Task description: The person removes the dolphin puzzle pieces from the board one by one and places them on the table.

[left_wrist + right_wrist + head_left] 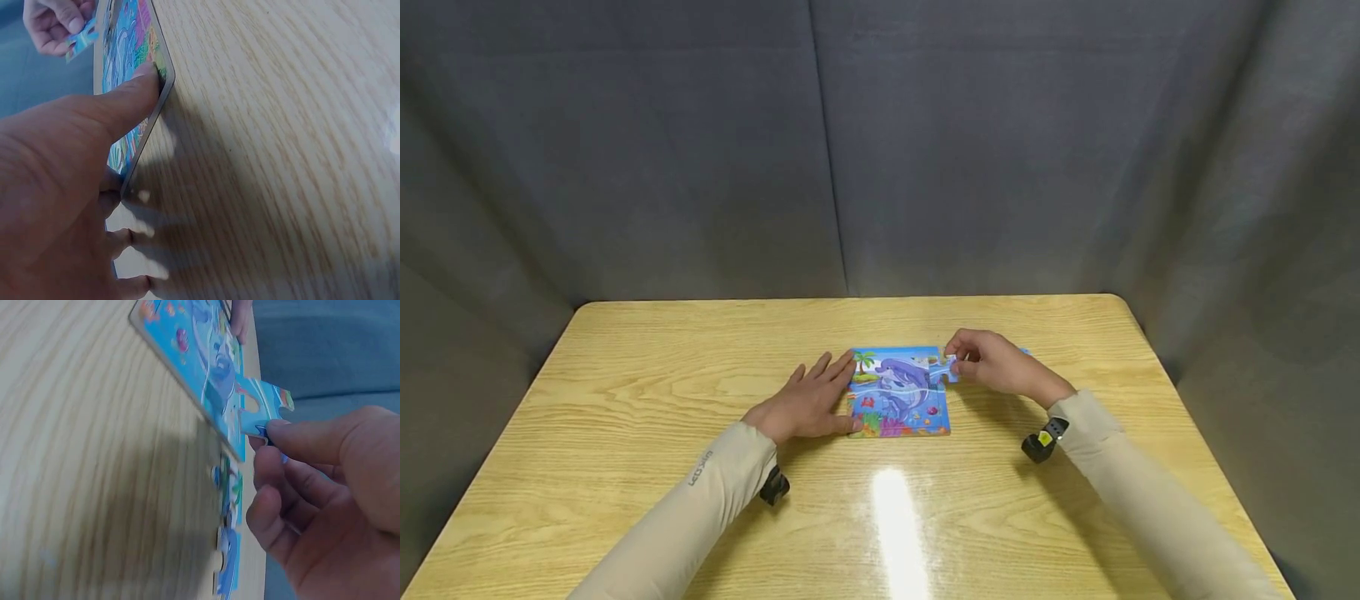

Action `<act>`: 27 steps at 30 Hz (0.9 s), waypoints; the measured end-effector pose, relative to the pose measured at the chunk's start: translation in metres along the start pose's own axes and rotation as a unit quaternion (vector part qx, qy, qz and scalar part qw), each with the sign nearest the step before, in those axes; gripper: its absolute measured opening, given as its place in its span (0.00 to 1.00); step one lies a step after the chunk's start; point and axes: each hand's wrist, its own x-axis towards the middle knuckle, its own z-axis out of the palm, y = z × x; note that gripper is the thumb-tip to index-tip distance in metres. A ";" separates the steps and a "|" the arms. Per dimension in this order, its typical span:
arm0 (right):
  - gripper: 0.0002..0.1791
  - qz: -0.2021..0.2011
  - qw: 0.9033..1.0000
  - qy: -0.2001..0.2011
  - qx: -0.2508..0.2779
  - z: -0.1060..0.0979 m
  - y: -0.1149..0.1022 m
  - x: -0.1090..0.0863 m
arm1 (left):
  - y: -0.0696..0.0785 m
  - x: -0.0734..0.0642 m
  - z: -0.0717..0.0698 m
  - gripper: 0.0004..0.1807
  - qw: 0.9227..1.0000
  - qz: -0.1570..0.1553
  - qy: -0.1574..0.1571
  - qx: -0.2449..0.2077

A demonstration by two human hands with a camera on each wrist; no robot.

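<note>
A jigsaw puzzle [901, 392] with a dolphin picture lies flat on the table, its frame and many pieces showing. My left hand [808, 400] rests at its left edge with fingers spread, the thumb on the lower left corner in the left wrist view. At the upper right of the puzzle, my right hand [996, 362] pinches a light-blue puzzle piece [259, 406] between thumb and fingers. That piece is raised over the puzzle's right edge. The right hand's palm and curled fingers fill the lower right of the right wrist view.
Loose puzzle pieces [230, 550] lie on the table beyond the puzzle's right edge, mostly behind the right hand in the head view. The wooden table [700, 358] ends at a grey curtain [700, 167] at the back and sides.
</note>
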 end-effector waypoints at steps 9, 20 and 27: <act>0.04 0.027 0.999 0.015 -0.022 -0.005 0.009 -0.013 | 0.001 -0.001 -0.002 0.54 1.000 -0.001 0.002 0.003; 0.02 0.027 0.998 0.012 -0.054 -0.003 0.018 -0.018 | 0.001 -0.002 -0.002 0.53 1.000 -0.001 0.000 -0.001; 0.06 0.047 0.996 0.011 -0.077 0.000 0.019 -0.018 | 0.002 -0.001 -0.001 0.53 1.000 0.003 0.002 -0.004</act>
